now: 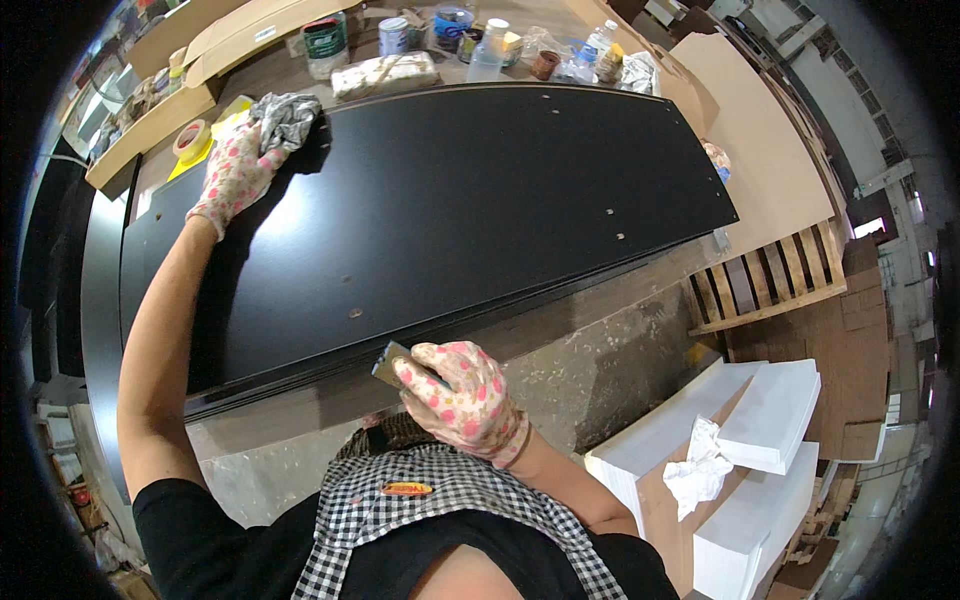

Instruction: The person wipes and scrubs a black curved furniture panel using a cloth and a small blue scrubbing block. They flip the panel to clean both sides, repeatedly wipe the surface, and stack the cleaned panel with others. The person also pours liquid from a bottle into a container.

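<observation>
A large glossy black panel (480, 190) lies flat in front of me on a stack of similar ones, with small fittings and holes near its edges. My left hand (235, 175), in a white glove with pink spots, is closed on a crumpled grey cloth (288, 120) at the panel's far left corner. My right hand (465, 398), gloved alike, is by the near edge in front of my checked apron (360, 480). Its fingers grip a small grey-brown block with a bluish edge (388, 364); most of the block is hidden.
Beyond the panel stand a green tin (324, 42), plastic bottles (488, 52) and a wrapped white bundle (386, 75). A tape roll (192, 140) lies at the left. Right are a slatted wooden pallet (765, 280) and white boards (765, 415) with crumpled white paper (697, 470).
</observation>
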The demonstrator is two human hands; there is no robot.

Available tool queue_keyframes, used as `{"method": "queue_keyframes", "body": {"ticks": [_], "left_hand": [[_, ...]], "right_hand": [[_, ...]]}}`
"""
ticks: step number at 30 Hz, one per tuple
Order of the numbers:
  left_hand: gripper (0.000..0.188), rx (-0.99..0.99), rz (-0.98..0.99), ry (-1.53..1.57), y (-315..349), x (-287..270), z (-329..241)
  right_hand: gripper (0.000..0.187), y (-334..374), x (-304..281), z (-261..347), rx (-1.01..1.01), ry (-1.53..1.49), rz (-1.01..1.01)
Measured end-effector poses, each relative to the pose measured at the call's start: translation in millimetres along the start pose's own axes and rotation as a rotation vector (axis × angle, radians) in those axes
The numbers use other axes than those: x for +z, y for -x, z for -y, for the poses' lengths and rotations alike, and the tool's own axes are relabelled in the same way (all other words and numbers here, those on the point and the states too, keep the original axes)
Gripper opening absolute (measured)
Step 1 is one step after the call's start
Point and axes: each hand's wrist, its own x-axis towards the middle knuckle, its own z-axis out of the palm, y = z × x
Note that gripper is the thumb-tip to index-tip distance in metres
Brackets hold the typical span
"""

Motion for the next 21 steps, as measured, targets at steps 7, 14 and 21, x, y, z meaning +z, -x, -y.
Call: {"method": "queue_keyframes", "body": {"ticks": [7, 14, 21], "left_hand": [[0.038, -0.094, 0.02, 0.009, 57.3, -36.2, 140.6], [0.048, -0.098, -0.053, 0.154, 82.4, -32.1, 189.3], [0.053, -0.062, -0.012, 0.073, 84.3, -32.3, 180.2]], "right_hand": [[0.04, 2.7, -10.1, -2.4, 0.466, 0.357, -0.384], [0.037, -50.9, 82.7, 99.0, 0.043, 0.108, -0.077], [0.043, -69.7, 86.7, 98.1, 0.036, 0.352, -0.091]]}}
